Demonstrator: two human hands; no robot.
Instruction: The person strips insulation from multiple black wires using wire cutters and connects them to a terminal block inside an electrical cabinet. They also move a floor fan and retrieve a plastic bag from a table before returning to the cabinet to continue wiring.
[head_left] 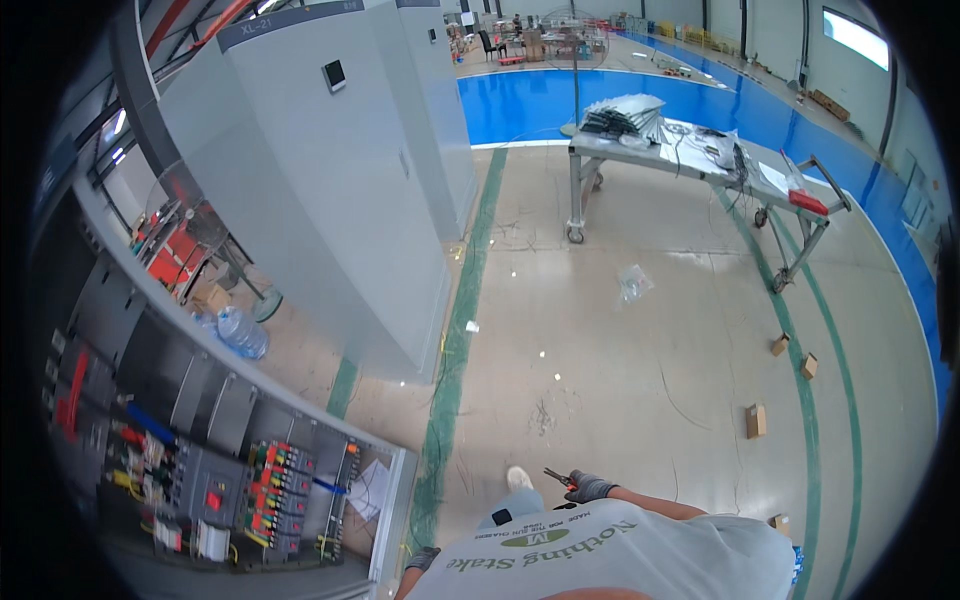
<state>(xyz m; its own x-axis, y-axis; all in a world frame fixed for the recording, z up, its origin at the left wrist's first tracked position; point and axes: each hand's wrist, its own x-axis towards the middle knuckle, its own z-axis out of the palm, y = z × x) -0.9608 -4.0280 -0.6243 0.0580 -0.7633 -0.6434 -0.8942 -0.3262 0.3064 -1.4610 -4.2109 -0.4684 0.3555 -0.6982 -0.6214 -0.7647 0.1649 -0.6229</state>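
My right hand (pixel 592 487), in a dark grey glove, is closed around a pair of pliers (pixel 556 476) with orange on the handles. Their jaws point left, above the floor in front of my body. At the bottom, my left hand (pixel 423 557), also gloved, hangs beside the edge of an open electrical cabinet (pixel 398 500); its fingers are too hidden to read. Inside that cabinet are a circuit breaker (pixel 214 497) with a red part and a row of small breakers (pixel 282 490) with coloured wires. A white paper (pixel 370 488) lies by the cabinet's inner side.
Tall grey cabinets (pixel 330 190) stand ahead on the left. A wheeled table (pixel 640 152) farther right carries stacked panels and cables. Small cardboard boxes (pixel 756 421), a clear plastic bag (pixel 634 284) and wire scraps lie on the floor. Large water bottles (pixel 242 332) stand behind the open cabinet.
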